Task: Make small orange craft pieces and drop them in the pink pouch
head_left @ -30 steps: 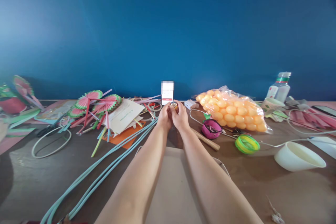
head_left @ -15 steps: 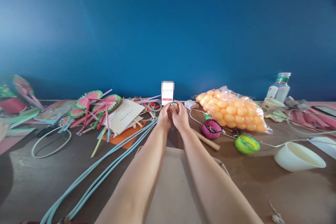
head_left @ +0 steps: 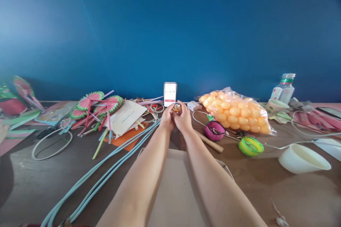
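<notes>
Both arms reach straight forward over the table. My left hand (head_left: 167, 117) and my right hand (head_left: 184, 116) are closed around a small, round, gold-coloured shiny thing (head_left: 177, 107), whose exact kind I cannot make out. Its top shows between my thumbs and fingers; the lower part is hidden. Just beyond it a phone (head_left: 169, 95) with a lit screen stands upright near the blue wall. A beige bag or board (head_left: 176, 184) lies beneath my forearms.
Right: a clear bag of orange balls (head_left: 234, 111), a magenta pouch (head_left: 214, 130), a wooden stick (head_left: 211, 143), a yellow-green ring (head_left: 250, 146), a white cup (head_left: 303, 159) and a bottle (head_left: 283, 88). Left: paper fans (head_left: 92, 101), papers (head_left: 126, 117) and pale blue cords (head_left: 112, 165).
The gold thing has turned slightly in my hands and shows more of its top. My fingers have shifted a little around it. The other objects have not moved.
</notes>
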### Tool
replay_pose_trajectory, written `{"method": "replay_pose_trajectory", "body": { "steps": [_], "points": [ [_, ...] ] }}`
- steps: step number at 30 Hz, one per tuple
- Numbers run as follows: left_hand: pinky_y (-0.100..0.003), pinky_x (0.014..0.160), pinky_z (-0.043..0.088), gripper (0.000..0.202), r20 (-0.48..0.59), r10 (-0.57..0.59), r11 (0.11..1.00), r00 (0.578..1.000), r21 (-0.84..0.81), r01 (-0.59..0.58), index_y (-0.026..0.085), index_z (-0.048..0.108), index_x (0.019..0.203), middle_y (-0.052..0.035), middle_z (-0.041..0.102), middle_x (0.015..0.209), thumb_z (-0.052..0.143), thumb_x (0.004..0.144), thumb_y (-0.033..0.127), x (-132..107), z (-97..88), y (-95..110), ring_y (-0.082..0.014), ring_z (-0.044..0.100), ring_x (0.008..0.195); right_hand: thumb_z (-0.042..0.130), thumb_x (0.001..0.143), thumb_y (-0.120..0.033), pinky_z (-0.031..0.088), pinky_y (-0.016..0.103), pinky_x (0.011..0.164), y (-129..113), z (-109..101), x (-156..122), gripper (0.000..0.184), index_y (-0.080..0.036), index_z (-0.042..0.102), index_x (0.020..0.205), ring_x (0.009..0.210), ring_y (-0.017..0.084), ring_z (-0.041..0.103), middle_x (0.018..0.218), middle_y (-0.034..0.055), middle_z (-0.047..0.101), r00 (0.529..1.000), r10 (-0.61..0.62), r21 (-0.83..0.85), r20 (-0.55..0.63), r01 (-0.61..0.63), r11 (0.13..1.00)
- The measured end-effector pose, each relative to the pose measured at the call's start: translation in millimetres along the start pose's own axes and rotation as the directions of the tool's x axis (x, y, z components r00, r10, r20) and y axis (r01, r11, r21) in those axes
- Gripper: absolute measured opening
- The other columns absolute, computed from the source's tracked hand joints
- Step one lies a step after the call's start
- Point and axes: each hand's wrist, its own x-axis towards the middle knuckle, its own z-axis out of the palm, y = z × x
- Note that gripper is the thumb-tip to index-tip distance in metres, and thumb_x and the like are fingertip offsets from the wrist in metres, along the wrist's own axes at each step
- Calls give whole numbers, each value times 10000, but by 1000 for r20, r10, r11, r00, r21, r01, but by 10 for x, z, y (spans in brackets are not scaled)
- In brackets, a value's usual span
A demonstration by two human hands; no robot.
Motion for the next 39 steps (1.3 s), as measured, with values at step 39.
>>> {"method": "replay_pose_trajectory", "body": {
  "steps": [39],
  "points": [
    [-390, 967, 506, 130, 133, -61, 992, 989, 120, 45, 108, 674, 862, -110, 727, 813, 625, 806, 215, 0, -41, -48, -270, 701, 972, 597, 784, -301, 469, 437, 971, 35, -5, 47, 440, -250, 611, 1220, 1079, 267, 604, 1178, 93, 645, 998, 26, 24, -54, -25, 999]
  ]
}}
